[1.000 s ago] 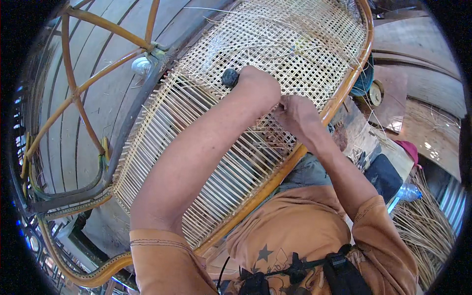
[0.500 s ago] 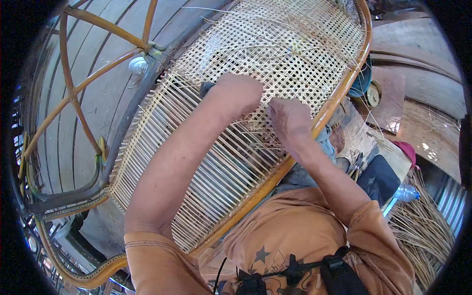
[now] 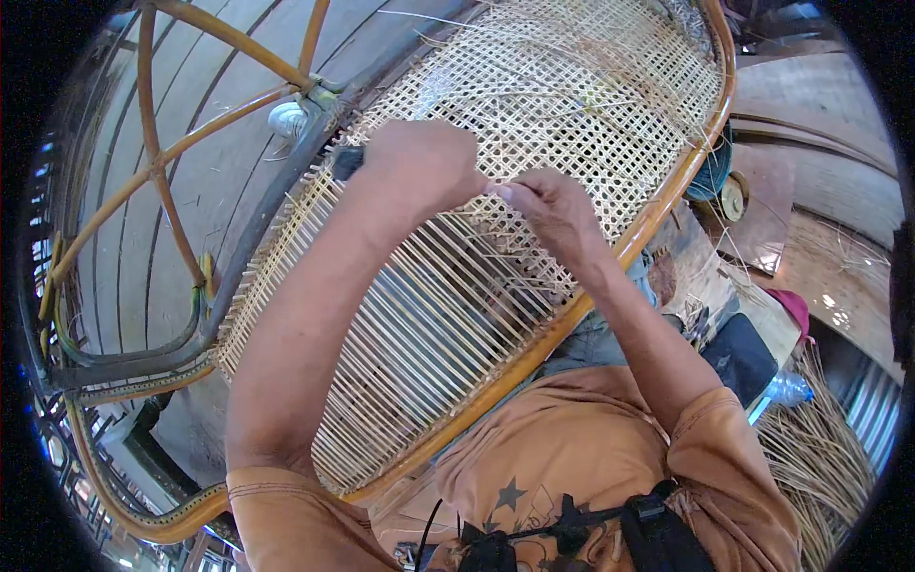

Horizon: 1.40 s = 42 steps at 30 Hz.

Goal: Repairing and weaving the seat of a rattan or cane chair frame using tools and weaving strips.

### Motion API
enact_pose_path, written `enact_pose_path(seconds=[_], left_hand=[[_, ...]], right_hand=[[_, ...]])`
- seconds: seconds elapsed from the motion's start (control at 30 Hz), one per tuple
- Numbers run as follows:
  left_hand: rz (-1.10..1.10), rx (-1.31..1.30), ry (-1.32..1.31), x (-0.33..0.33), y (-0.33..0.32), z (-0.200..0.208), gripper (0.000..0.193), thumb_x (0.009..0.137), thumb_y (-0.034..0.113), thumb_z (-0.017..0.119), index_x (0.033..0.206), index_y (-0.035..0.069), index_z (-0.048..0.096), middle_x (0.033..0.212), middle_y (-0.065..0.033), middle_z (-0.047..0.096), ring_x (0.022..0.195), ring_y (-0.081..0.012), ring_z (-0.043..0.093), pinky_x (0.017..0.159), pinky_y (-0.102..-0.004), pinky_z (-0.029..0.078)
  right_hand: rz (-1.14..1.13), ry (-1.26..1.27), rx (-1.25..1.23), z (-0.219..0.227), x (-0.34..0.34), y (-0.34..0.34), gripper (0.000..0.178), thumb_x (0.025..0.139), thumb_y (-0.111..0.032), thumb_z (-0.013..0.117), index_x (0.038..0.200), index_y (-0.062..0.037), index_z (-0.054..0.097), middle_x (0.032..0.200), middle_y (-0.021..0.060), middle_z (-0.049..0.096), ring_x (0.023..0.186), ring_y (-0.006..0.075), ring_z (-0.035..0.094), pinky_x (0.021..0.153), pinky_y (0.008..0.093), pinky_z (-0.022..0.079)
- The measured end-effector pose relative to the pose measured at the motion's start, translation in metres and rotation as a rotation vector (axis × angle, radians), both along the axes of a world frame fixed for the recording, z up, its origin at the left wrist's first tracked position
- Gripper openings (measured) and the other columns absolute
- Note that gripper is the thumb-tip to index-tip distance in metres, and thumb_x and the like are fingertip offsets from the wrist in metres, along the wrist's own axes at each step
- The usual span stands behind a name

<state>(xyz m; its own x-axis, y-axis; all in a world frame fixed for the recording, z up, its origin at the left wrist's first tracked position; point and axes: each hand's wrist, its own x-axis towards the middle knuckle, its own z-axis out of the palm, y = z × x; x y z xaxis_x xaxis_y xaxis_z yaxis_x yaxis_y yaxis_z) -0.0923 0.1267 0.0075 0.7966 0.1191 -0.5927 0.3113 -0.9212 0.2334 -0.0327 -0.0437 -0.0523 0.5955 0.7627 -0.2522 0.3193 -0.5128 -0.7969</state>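
Pale cane makes up the seat-like panel (image 3: 562, 105) in front of the person, slanting from lower left to upper right; its upper part is a close open-holed weave strewn with loose thin strips, while its lower part shows only parallel strands (image 3: 410, 334) with gaps between; a glossy golden-brown frame (image 3: 656, 212) runs along the near side. Both hands hang over the border between the two parts; the left hand (image 3: 424, 164) is curled into a fist, back upward, around a dark blunt-ended object (image 3: 347, 162) that juts out on its left side, the rest of it hidden; the right hand (image 3: 556, 207) has thumb and forefinger pressed together close against the fist, the other fingers bent in; whether a strip lies in that pinch is too small to tell. Beyond the panel, crossed brown poles (image 3: 155, 167) stand over grey boards (image 3: 219, 143), near a white rounded object (image 3: 286, 119); at the person's right lie a clear bottle (image 3: 786, 389), a bundle of long canes (image 3: 822, 458) and a maroon cloth (image 3: 791, 310).
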Motion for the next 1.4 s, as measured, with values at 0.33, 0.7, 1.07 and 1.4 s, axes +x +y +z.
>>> enact_pose_path(seconds=[0.33,0.7,1.07,1.4], left_hand=[[-0.152,-0.029,0.008,0.015,-0.030,-0.032,0.018,0.075,0.014,0.056,0.085,0.006,0.070,0.087,-0.0127,0.068,0.081,-0.0279,0.066,0.070,-0.0421,0.051],[-0.267,0.055,-0.038,0.026,-0.034,-0.033,0.019,0.076,0.012,0.054,0.083,0.008,0.071,0.085,-0.0097,0.069,0.080,-0.0250,0.067,0.066,-0.0390,0.051],[-0.399,0.025,-0.022,0.027,-0.043,-0.026,0.019,0.076,0.018,0.061,0.091,0.011,0.071,0.093,-0.0068,0.069,0.087,-0.0228,0.066,0.069,-0.0377,0.051],[-0.423,0.001,-0.039,0.013,-0.026,-0.043,0.026,0.074,0.019,0.067,0.099,0.013,0.070,0.099,-0.0038,0.068,0.092,-0.0198,0.065,0.071,-0.0417,0.050]], right_hand=[[0.073,-0.158,-0.348,0.006,0.002,-0.011,0.021,0.074,-0.017,0.054,0.072,0.0021,0.062,0.070,0.0253,0.059,0.067,0.0400,0.059,0.067,0.0453,0.048],[0.092,-0.087,-0.241,0.001,0.008,-0.019,0.020,0.075,-0.017,0.057,0.072,0.0030,0.061,0.070,0.0246,0.058,0.066,0.0403,0.059,0.065,0.0463,0.047],[0.122,-0.198,-0.229,-0.022,-0.001,-0.015,0.017,0.075,-0.015,0.061,0.074,0.0011,0.064,0.063,0.0234,0.056,0.064,0.0397,0.058,0.059,0.0429,0.047],[0.195,-0.467,-0.445,-0.024,-0.003,-0.014,0.020,0.079,-0.020,0.057,0.076,-0.0009,0.064,0.074,0.0208,0.062,0.070,0.0381,0.060,0.067,0.0465,0.049]])
